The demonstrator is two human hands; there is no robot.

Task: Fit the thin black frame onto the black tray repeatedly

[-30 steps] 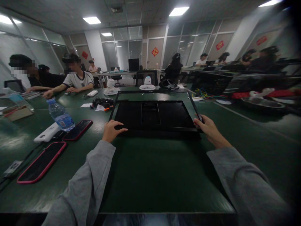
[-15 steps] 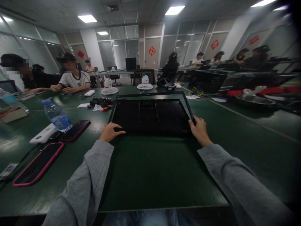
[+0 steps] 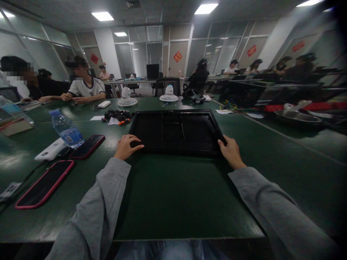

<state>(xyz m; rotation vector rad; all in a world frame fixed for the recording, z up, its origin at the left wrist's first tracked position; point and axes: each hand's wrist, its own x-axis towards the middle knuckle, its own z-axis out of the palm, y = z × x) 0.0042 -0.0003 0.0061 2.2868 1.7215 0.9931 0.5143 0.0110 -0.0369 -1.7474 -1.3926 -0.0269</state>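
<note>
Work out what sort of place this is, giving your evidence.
Probably an open-plan office or shared workroom: several people sit at tables, with glass partitions behind and flat ceiling lights overhead.

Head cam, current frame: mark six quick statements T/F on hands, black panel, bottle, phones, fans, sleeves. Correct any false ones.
1. The right hand grips the right edge of the black framed panel. True.
2. A clear bottle is to the left of the black framed panel. True.
3. The left hand is wrapped around the clear bottle. False: it is at the near left corner of the black framed panel.
4. The nearest red-edged phone lies to the right of the black framed panel. False: it lies to the left.
5. Two white fans are beyond the black framed panel. True.
6. The person's sleeves are bright red. False: they are grey.
</note>
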